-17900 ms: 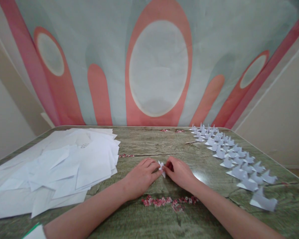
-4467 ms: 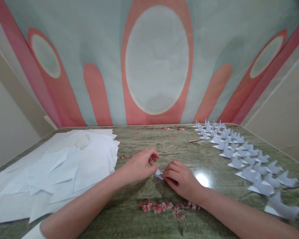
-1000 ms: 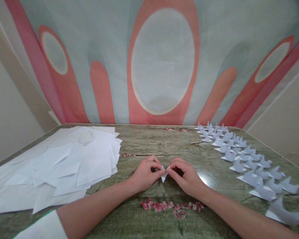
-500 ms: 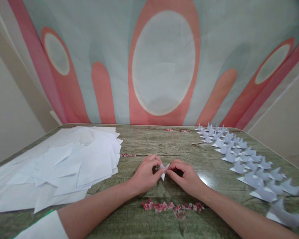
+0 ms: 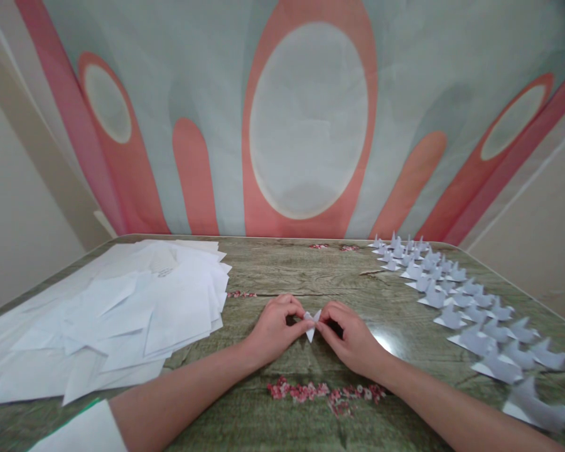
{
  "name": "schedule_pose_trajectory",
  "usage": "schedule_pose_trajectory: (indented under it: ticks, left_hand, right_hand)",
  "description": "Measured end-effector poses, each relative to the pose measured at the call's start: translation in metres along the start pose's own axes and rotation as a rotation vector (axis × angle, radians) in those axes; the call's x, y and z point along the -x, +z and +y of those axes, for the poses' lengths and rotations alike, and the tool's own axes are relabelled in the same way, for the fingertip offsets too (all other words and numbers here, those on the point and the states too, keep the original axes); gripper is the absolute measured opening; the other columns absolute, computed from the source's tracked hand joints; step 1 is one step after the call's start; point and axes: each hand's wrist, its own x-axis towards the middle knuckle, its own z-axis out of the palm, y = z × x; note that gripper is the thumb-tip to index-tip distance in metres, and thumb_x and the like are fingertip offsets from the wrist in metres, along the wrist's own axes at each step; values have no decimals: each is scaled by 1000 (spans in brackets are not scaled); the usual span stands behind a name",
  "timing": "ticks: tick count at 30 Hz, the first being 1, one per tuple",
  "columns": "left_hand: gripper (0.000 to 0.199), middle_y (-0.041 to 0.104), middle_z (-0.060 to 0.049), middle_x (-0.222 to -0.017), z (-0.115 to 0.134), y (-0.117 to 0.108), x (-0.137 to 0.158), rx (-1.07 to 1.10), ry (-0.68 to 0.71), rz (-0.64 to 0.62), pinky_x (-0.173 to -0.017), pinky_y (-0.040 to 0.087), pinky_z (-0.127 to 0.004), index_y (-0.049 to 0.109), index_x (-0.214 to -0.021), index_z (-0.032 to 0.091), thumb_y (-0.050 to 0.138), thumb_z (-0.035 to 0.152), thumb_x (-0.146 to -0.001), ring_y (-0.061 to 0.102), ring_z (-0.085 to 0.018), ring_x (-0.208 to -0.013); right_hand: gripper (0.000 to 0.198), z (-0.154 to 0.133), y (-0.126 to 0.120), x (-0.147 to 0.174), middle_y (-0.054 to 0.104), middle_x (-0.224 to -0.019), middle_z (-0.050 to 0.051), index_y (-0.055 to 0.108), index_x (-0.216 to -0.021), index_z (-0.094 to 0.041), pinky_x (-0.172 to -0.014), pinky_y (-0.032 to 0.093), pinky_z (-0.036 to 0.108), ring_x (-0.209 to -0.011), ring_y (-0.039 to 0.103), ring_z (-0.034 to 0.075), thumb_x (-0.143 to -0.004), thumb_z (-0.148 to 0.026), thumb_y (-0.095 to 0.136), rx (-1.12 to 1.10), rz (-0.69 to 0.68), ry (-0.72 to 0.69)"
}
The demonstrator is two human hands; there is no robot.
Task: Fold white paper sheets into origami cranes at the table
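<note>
A small white folded-paper piece [image 5: 310, 334] is pinched between my two hands above the middle of the table, a pointed flap hanging down. My left hand [image 5: 280, 323] grips its left side between thumb and forefinger. From the other side, my right hand [image 5: 348, 333] pinches the right part in the same way. Fingertips cover much of the paper, so its full shape is hidden. To the right stand several finished-looking white origami birds [image 5: 475, 339] in rows.
Loose white paper sheets [image 5: 183, 307] lie in a wide, overlapping pile on the left. The wood-grain table [image 5: 292, 270] has pink flower prints and meets a patterned backdrop [image 5: 226, 188] at its far edge.
Both hands keep their pinch on the folded paper. The right fingers have shifted very slightly, and the paper's flaps look a little more spread.
</note>
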Motion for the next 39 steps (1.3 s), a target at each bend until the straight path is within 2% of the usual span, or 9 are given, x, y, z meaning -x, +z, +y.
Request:
schedule_pose_trajectory:
  ticks: [12, 18, 25, 32, 39]
  left_hand:
    - [9, 57, -1, -77, 3, -3, -2, 39, -38, -14, -73, 39, -25, 64, -68, 16, 62, 20, -76, 54, -14, -77]
    - [12, 58, -1, -80, 0, -2, -1, -49, 23, -43, -76, 38, -27, 66, -72, 19, 59, 22, -80, 53, -15, -81]
    - [7, 58, 1, -80, -1, -3, 2, -240, 71, -34, -78, 35, -29, 63, -71, 20, 63, 23, -77, 51, -16, -84]
    - [3, 57, 0, -81, -2, -2, 3, -260, 80, -47, -78, 36, -29, 62, -72, 19, 63, 21, -75, 51, -16, -83]
    - [2, 58, 0, -81, -1, -2, 3, -260, 98, -62, -78, 36, -29, 62, -74, 20, 62, 22, -74, 51, -16, -83]
  right_hand:
    - [12, 4, 2, -1, 50, -72, 0, 50, -73, -19, -65, 37, 28, -71, 48, 15, -85, -21, 51, -77, -11, 25]
    - [13, 7, 3, -2, 51, -74, 1, 51, -73, -20, -67, 37, 29, -75, 47, 17, -85, -18, 49, -23, -11, 38]
    - [10, 9, 4, -3, 52, -81, 2, 56, -74, -19, -74, 39, 31, -83, 48, 18, -83, -16, 54, 14, -27, 26]
    - [9, 10, 5, -1, 52, -83, 2, 55, -74, -19, -74, 40, 31, -84, 48, 17, -81, -14, 56, 16, -11, 6]
    - [8, 8, 5, 0, 53, -87, 4, 59, -82, -20, -75, 40, 31, -86, 48, 18, -81, -13, 55, -4, -25, -37]
